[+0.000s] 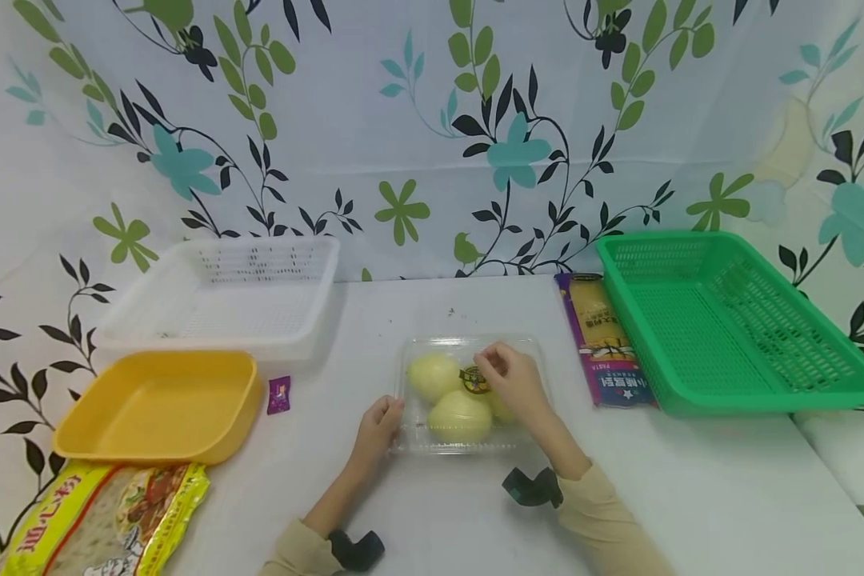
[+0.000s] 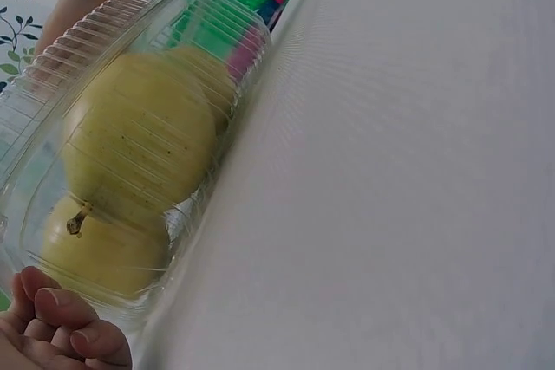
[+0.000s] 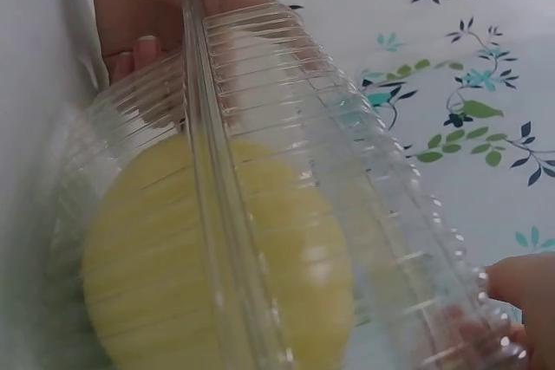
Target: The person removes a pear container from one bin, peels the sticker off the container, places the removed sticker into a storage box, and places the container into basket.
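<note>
Your left grip (image 1: 378,430) held the edge of the clear box (image 1: 461,449), probably steadying it on the worktop (image 1: 439,512) beneath your right grip (image 1: 516,382); whether that pinched the nearby label (image 1: 475,381) could not be told.

The right grip (image 1: 516,382) partly hides one fruit (image 1: 502,408), and the head view crops the yellow bag (image 1: 104,524).

Hands (image 1: 378,428) (image 1: 514,382) at clear box (image 1: 416,434); pale fruit (image 1: 461,418) inside; green basket (image 1: 727,336) right
</note>
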Motion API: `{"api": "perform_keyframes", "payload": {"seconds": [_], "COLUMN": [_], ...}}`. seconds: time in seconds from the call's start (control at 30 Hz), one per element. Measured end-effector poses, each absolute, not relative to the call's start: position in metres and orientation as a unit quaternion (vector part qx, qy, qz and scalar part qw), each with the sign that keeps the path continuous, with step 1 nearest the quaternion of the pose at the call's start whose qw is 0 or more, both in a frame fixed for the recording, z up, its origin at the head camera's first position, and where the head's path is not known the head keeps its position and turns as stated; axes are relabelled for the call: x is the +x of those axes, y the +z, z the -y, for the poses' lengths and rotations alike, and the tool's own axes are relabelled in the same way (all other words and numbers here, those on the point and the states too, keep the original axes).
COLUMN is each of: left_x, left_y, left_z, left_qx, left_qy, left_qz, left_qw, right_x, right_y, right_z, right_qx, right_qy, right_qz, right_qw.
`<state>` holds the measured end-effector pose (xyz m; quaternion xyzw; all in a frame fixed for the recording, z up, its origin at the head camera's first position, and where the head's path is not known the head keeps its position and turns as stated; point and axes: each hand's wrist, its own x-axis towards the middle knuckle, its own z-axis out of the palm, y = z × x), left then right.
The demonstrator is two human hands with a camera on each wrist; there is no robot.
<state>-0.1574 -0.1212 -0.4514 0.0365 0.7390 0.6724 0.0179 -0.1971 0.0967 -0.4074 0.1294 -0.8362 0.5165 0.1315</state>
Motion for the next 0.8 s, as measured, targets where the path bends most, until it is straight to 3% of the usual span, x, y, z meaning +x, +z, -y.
{"api": "perform_keyframes", "payload": {"seconds": [0.37,0.63,0.8], "left_x": [-0.169,-0.168,-0.161], "left_y": [-0.480,-0.478,-0.460], "left_z": [0.124,0.124,0.121], "left_qx": [0.037,0.029,0.045], "left_qy": [0.689,0.686,0.678], "left_qz": [-0.723,-0.727,-0.733], "left_qw": [0.008,0.014,0.011], "right_x": [-0.194,-0.192,-0.192], "right_y": [-0.411,-0.409,-0.409], "right_z": [-0.089,-0.085,-0.085], "right_qx": [0.117,0.113,0.123], "right_qy": [0.403,0.317,0.307], "right_qz": [0.898,0.937,0.938], "right_qw": [0.132,0.096,0.108]}}
